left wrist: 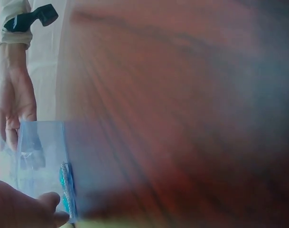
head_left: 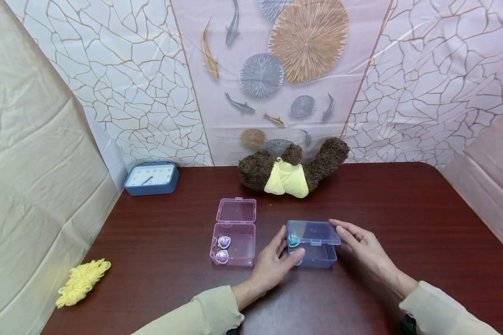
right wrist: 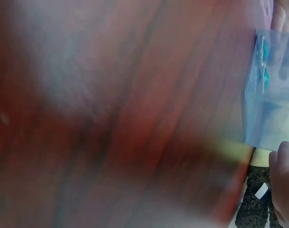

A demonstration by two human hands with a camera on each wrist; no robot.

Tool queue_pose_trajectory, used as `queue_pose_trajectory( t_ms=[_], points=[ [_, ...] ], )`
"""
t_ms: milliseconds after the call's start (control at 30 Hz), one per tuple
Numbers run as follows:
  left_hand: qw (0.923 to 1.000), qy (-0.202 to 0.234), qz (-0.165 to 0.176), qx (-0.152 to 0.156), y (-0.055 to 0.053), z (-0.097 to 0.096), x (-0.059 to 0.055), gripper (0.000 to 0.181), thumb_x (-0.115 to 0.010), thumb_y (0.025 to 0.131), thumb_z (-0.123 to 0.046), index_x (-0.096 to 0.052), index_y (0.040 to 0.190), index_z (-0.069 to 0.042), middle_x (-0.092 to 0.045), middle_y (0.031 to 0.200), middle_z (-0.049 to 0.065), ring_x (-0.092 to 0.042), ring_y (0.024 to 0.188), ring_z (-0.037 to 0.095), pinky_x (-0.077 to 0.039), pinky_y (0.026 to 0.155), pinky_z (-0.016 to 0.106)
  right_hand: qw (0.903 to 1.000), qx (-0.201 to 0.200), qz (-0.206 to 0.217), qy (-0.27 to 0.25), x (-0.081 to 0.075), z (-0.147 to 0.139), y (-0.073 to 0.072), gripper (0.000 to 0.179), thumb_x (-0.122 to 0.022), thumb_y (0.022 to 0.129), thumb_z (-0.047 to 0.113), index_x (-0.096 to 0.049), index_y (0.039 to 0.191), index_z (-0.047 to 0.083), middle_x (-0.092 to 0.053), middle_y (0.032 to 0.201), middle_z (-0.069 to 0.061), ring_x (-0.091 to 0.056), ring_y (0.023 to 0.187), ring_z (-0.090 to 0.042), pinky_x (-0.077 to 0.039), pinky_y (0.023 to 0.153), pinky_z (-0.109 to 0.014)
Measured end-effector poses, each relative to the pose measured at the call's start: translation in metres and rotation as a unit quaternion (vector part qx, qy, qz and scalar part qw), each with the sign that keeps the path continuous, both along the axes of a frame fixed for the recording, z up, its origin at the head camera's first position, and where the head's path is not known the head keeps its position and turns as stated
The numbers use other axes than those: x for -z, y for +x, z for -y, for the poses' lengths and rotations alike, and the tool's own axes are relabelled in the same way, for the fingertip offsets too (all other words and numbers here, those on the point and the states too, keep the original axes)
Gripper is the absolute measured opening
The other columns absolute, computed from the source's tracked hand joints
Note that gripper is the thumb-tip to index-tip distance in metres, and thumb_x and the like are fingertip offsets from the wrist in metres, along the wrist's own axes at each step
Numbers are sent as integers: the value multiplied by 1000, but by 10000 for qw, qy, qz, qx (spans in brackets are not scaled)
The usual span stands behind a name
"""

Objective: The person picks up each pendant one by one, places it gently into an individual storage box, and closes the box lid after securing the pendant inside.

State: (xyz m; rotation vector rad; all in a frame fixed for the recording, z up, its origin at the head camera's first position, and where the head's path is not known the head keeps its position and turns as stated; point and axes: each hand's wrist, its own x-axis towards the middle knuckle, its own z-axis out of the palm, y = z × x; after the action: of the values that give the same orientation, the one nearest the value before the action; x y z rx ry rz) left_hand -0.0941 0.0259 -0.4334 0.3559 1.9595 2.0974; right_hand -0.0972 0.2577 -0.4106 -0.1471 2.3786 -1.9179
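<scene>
A clear blue plastic box [head_left: 320, 259] sits on the table with its hinged lid [head_left: 312, 231] tilted partly up. Its left side is held by my left hand [head_left: 270, 267], the thumb across the front corner. My right hand [head_left: 369, 251] pinches the right edge of the lid between thumb and fingers. Teal heart-shaped gems [head_left: 294, 241] with pale beaded rims lie at the left inside the box, partly hidden by the thumb. To the left stands an open pink box [head_left: 244, 244] holding two purple gems [head_left: 224, 242] of the same kind.
Behind the boxes lies a brown plush toy [head_left: 255, 171] with a yellow cloth part. A blue clock [head_left: 151, 179] is at the back left, and a yellow yarn bundle [head_left: 83, 282] lies by the left edge. Patterned cloth [head_left: 151, 93] hangs behind the dark table [head_left: 159, 279].
</scene>
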Motion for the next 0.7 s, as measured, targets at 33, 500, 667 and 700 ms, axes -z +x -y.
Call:
queue_pose_trajectory(
  t_ms=[33,500,667,700],
  points=[
    [9999,-95,-48,-47,0,0,0,72,-63,91,-20,-24,147,2,-27,151,20,-33,136,33,-33,110,40,9999,-15,117,-13,-1,1,1,51,-47,100,26,-40,138,-8,-51,136,-8,-55,105,7,-52,84,-14],
    [9994,-109,-247,-217,1,0,1,62,-62,90,-9,-32,142,6,-34,147,21,-37,133,35,-36,107,41,9958,-520,743,-134,-1,1,14,62,-54,96,19,-25,145,-6,-25,149,-28,-46,112,11,-46,88,-11],
    [9983,-258,-303,-420,-5,-4,5,62,-63,89,-8,-34,141,7,-36,146,22,-39,132,34,-38,106,39,9968,-531,589,-47,2,1,8,63,-53,97,19,-22,146,-5,-22,150,-28,-42,115,11,-45,88,-9],
    [9979,-298,-309,-481,-8,-6,5,62,-64,89,-8,-34,141,7,-37,146,22,-40,131,33,-38,106,38,9971,-505,570,-61,2,1,6,63,-53,97,19,-22,146,-6,-22,150,-27,-41,116,11,-44,88,-9]
  ],
)
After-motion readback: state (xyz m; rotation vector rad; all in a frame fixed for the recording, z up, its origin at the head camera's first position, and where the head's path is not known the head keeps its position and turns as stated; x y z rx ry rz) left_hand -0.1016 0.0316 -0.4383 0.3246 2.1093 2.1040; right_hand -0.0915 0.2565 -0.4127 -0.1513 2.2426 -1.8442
